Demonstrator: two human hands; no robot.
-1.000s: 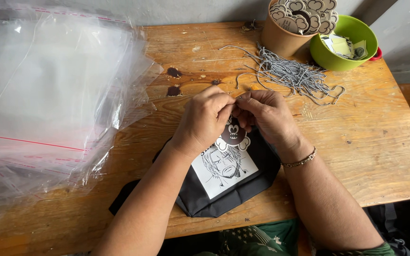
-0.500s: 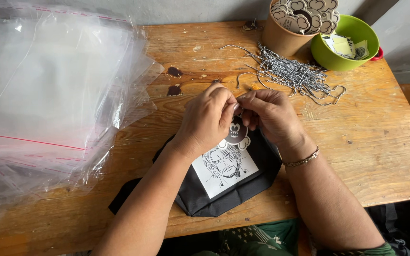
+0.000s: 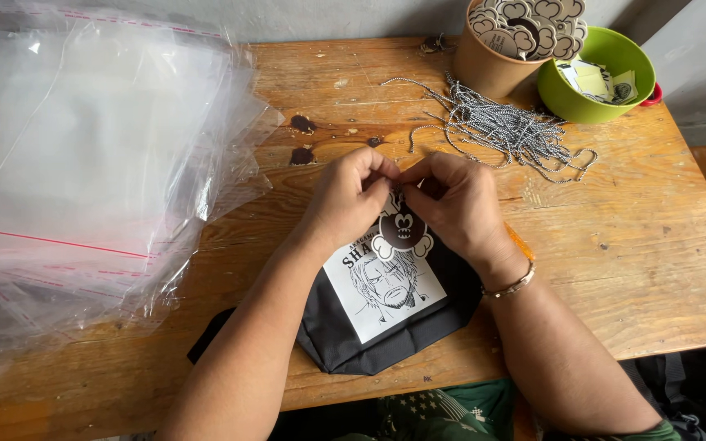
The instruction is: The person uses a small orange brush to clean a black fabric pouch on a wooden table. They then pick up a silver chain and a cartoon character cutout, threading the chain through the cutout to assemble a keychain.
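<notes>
Both hands pinch at the top of a black pouch

Left hand [image 3: 351, 189] and right hand [image 3: 455, 200] meet, fingers [image 3: 386, 181] closed on a round tag [image 3: 402, 232] at the black pouch [image 3: 386, 314], whose long axis runs toward the worktop [image 3: 655, 245] front edge. Beyond the pouch: grey cords [image 3: 504, 131], a tag-filled brown cup [image 3: 492, 61], a green bowl [image 3: 590, 102] of paper slips.

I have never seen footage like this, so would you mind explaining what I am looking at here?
There is no machine: a person wears a camera on the head, looking down at their own two bare hands. The left hand and right hand meet fingertip to fingertip, pinching something small above a round dark tag. Under them lies a black cloth bag with a white printed panel. On the wooden table are a stack of clear plastic bags, a heap of speckled cords, a brown cup of tags and a green bowl.
</notes>
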